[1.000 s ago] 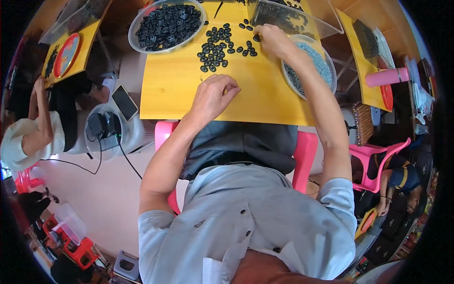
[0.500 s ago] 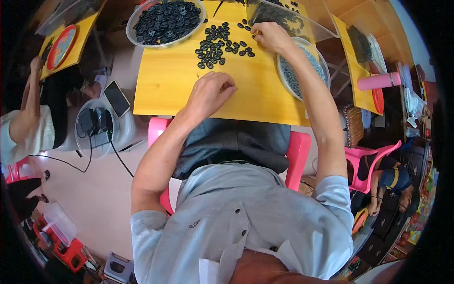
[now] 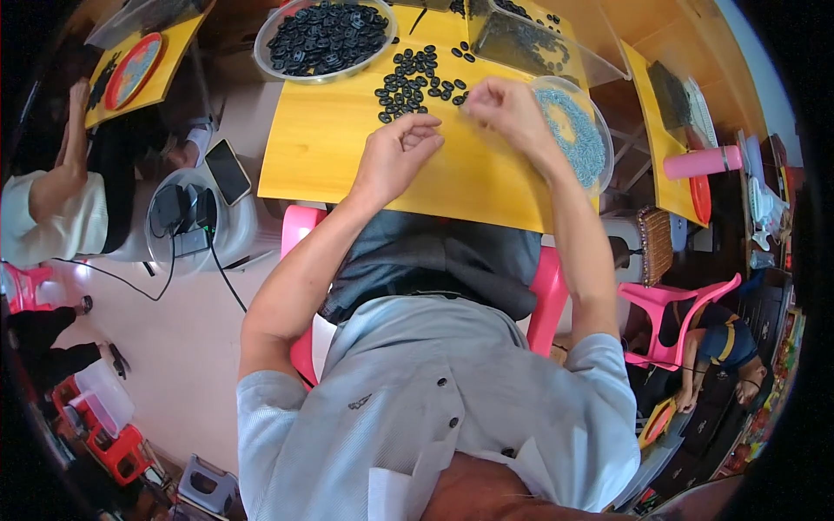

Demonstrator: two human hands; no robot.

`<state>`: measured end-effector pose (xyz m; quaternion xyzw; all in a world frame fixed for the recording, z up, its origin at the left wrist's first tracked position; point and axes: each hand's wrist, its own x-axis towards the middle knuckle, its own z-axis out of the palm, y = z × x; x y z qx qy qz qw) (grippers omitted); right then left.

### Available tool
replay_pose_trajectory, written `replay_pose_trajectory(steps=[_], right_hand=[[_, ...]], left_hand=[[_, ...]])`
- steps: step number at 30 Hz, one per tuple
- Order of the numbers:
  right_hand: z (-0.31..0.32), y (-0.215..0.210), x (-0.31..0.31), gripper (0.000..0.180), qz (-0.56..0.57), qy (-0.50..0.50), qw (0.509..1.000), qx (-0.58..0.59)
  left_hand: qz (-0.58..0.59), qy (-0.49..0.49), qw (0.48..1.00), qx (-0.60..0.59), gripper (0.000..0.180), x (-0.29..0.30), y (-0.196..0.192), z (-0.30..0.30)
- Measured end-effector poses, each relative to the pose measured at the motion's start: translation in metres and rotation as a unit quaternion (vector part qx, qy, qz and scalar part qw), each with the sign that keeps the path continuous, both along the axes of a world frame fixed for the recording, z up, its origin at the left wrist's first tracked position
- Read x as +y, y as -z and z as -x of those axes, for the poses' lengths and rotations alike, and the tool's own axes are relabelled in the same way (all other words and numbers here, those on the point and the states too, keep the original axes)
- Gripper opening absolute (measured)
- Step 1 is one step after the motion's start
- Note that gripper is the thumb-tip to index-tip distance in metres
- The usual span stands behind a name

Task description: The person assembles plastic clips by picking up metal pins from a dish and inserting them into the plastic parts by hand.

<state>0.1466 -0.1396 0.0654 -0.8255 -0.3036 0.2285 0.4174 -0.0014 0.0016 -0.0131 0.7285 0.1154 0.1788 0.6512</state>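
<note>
My left hand is raised over the yellow table, its fingers curled in and the thumb close to them. To its right, my right hand has thumb and fingers drawn together, slightly smeared by motion. Whatever either hand may hold is too small or hidden to make out. Just beyond the hands lies a loose spread of small black oval pieces with holes in them. Beside my right wrist stands a clear round tub with many tiny light-blue pieces.
A clear round bowl heaped with black pieces stands at the table's far left. A transparent bin is at the far right. On the left, a phone lies by corded black devices. Other people sit on both sides.
My right hand has come back from the far black pieces, nearer to my left hand. My left hand has shifted slightly. The whole view has turned a little.
</note>
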Motion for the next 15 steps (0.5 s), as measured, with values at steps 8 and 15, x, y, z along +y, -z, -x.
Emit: replay_pose_trajectory(steps=[8, 15], right_hand=[[0.043, 0.04, -0.034, 0.012, -0.14, 0.017, 0.975, 0.17], [0.046, 0.048, -0.034, 0.014, -0.208, -0.023, 0.944, 0.254]], left_hand=[[0.219, 0.125, 0.967, 0.026, 0.018, -0.009, -0.009, -0.001], [0.182, 0.136, 0.973, 0.044, 0.017, -0.001, -0.009, 0.001]])
